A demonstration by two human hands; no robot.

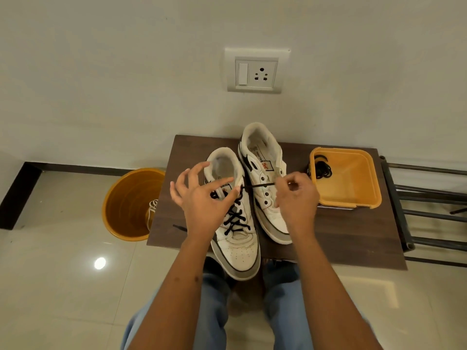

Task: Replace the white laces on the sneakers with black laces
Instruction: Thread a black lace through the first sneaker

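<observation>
The person is lacing the near shoe (pixel 235 223), which is sitting lengthwise on the small table (pixel 341 236), toe pointing toward them. The right hand (pixel 295 195) is pinching the black lace (pixel 257 185) and drawing it taut to the right, across the far shoe (pixel 265 178). The left hand (pixel 199 198) is hovering over the top eyelets, fingers spread; it seems to be steadying the tongue, though that is hard to see. The left hand is nearer the eyelet. A spare lace (pixel 322 169) is lying coiled in the yellow tub (pixel 353 203).
</observation>
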